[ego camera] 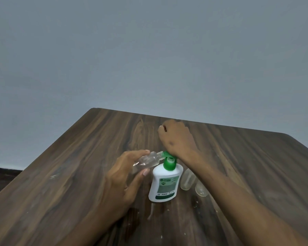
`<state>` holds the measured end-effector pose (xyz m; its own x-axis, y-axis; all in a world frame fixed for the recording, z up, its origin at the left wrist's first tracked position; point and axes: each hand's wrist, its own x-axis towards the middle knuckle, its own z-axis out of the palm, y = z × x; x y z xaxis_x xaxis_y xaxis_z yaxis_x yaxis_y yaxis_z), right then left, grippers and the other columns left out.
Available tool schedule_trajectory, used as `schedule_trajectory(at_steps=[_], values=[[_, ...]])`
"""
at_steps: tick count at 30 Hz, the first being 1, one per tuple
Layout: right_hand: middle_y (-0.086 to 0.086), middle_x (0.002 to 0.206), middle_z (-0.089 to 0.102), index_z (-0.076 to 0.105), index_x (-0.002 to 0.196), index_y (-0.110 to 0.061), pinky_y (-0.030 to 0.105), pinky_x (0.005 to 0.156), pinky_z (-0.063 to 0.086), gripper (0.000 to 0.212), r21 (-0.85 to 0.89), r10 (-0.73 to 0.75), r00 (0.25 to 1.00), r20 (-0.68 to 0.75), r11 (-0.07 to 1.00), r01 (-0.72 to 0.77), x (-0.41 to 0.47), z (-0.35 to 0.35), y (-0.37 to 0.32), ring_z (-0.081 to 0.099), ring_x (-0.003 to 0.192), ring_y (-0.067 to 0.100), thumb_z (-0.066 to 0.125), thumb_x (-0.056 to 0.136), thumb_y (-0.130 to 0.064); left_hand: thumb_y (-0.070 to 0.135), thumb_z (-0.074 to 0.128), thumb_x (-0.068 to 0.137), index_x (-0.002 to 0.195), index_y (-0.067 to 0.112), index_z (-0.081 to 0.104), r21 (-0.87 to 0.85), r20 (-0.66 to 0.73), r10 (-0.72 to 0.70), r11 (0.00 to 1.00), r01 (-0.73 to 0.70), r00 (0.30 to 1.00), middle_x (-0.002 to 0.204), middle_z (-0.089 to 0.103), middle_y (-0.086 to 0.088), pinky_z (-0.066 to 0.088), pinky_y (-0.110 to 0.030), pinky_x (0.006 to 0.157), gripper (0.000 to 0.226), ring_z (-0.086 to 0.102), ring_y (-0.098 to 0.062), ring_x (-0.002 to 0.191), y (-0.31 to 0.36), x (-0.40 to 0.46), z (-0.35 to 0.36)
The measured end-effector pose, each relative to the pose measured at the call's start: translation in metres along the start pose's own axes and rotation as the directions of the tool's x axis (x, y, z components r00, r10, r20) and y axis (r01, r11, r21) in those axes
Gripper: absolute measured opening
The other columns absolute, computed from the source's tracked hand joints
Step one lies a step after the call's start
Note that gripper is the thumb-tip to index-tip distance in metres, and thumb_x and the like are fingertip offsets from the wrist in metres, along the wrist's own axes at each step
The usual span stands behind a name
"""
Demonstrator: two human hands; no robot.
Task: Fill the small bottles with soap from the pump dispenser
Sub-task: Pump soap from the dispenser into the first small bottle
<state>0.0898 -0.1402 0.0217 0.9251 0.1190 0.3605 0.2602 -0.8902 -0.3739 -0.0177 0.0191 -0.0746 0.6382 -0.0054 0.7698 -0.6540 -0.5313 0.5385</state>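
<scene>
A white pump dispenser (164, 183) with a green pump head (169, 161) stands upright on the dark wood-grain tabletop (78, 166), near its middle. The left hand (124, 176) holds a clear small bottle (148, 159) tilted on its side, thumb under it and fingers (140, 152) curled over it, so that the bottle's open threaded neck meets the green nozzle. The right hand (176, 139) presses down on the pump head with the heel of the palm or wrist; its fingers are curled into a loose fist and hold nothing. Just to the right of the dispenser, partly hidden under the right forearm, two more clear small bottles (187, 180) stand on the tabletop close beside each other. Pale smears and specks mark the wood in front of the dispenser. Behind the tabletop rises a plain grey wall (149, 50).
</scene>
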Motion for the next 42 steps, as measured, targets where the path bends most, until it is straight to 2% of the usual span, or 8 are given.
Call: schedule_trajectory(at_steps=[8, 12, 16, 20, 24, 29, 37, 42], values=[[0.001, 0.066, 0.056, 0.045, 0.067, -0.017, 0.032, 0.055, 0.039, 0.036, -0.013, -0.01, 1.0, -0.022, 1.0, 0.01, -0.001, 0.001, -0.002, 0.053, 0.057, 0.021, 0.04, 0.101, -0.031, 0.021, 0.071, 0.096, 0.129, 0.02, 0.066, 0.01, -0.029, 0.04, 0.999, -0.04, 0.999, 0.126, 0.066, 0.019, 0.052, -0.019, 0.092, 0.033, 0.068, -0.008, 0.113, -0.003, -0.001, 0.001], [0.001, 0.065, 0.055, 0.046, 0.067, -0.016, 0.031, 0.054, 0.038, 0.036, 0.004, 0.02, 1.0, 0.012, 1.0, -0.02, -0.003, 0.003, 0.0, 0.052, 0.055, 0.019, 0.041, 0.101, -0.028, 0.021, 0.071, 0.095, 0.129, 0.019, 0.067, 0.041, -0.047, 0.052, 0.998, -0.05, 0.998, 0.127, 0.066, 0.018, 0.055, -0.032, 0.089, 0.034, 0.067, -0.007, 0.114, -0.008, -0.002, 0.002], [0.001, 0.062, 0.051, 0.042, 0.065, -0.016, 0.032, 0.053, 0.036, 0.038, -0.012, -0.021, 0.999, -0.043, 1.0, 0.02, -0.002, -0.001, -0.003, 0.049, 0.054, 0.021, 0.04, 0.101, -0.028, 0.028, 0.068, 0.096, 0.132, 0.011, 0.066, 0.072, -0.053, 0.045, 0.997, -0.041, 0.998, 0.127, 0.068, 0.008, 0.056, -0.032, 0.091, 0.041, 0.066, -0.007, 0.114, -0.011, -0.005, 0.006], [0.002, 0.063, 0.053, 0.043, 0.066, -0.015, 0.032, 0.051, 0.034, 0.036, -0.018, -0.004, 1.0, -0.021, 1.0, 0.004, -0.002, 0.003, -0.002, 0.051, 0.056, 0.022, 0.041, 0.1, -0.026, 0.029, 0.068, 0.096, 0.129, 0.013, 0.068, 0.083, -0.064, 0.035, 0.996, -0.03, 0.997, 0.124, 0.067, 0.012, 0.056, -0.04, 0.087, 0.037, 0.063, -0.001, 0.115, -0.014, -0.005, 0.006], [0.002, 0.063, 0.051, 0.041, 0.065, -0.016, 0.032, 0.051, 0.031, 0.037, -0.034, -0.034, 0.997, -0.063, 0.999, 0.032, 0.0, 0.0, -0.003, 0.047, 0.054, 0.02, 0.041, 0.101, -0.026, 0.029, 0.068, 0.095, 0.128, 0.013, 0.068, 0.092, -0.066, 0.03, 0.995, -0.024, 0.997, 0.124, 0.067, 0.012, 0.053, -0.032, 0.089, 0.036, 0.061, 0.0, 0.114, -0.009, -0.004, 0.004], [0.0, 0.06, 0.047, 0.038, 0.064, -0.017, 0.031, 0.053, 0.034, 0.036, -0.023, -0.019, 1.0, -0.019, 1.0, 0.019, 0.002, 0.003, -0.003, 0.042, 0.051, 0.018, 0.042, 0.098, -0.025, 0.026, 0.068, 0.096, 0.131, 0.017, 0.067, 0.102, -0.055, 0.03, 0.995, -0.025, 0.998, 0.126, 0.066, 0.015, 0.052, -0.036, 0.091, 0.036, 0.061, 0.001, 0.117, -0.011, -0.004, 0.002], [0.001, 0.063, 0.053, 0.044, 0.067, -0.015, 0.032, 0.054, 0.037, 0.034, -0.026, -0.017, 1.0, 0.001, 1.0, 0.017, 0.002, 0.003, -0.001, 0.049, 0.055, 0.021, 0.041, 0.099, -0.027, 0.029, 0.066, 0.096, 0.131, 0.018, 0.067, 0.097, -0.043, 0.026, 0.995, -0.022, 0.999, 0.127, 0.066, 0.015, 0.048, -0.026, 0.094, 0.037, 0.061, 0.0, 0.116, -0.011, -0.004, 0.002], [0.003, 0.065, 0.055, 0.045, 0.067, -0.014, 0.033, 0.054, 0.038, 0.033, -0.009, 0.006, 1.0, 0.019, 1.0, -0.006, -0.001, 0.006, 0.002, 0.053, 0.059, 0.025, 0.042, 0.098, -0.027, 0.031, 0.064, 0.097, 0.131, 0.02, 0.066, 0.098, -0.027, 0.028, 0.995, -0.026, 0.999, 0.126, 0.065, 0.017, 0.051, -0.034, 0.091, 0.036, 0.059, 0.001, 0.117, -0.01, -0.003, 0.002]])
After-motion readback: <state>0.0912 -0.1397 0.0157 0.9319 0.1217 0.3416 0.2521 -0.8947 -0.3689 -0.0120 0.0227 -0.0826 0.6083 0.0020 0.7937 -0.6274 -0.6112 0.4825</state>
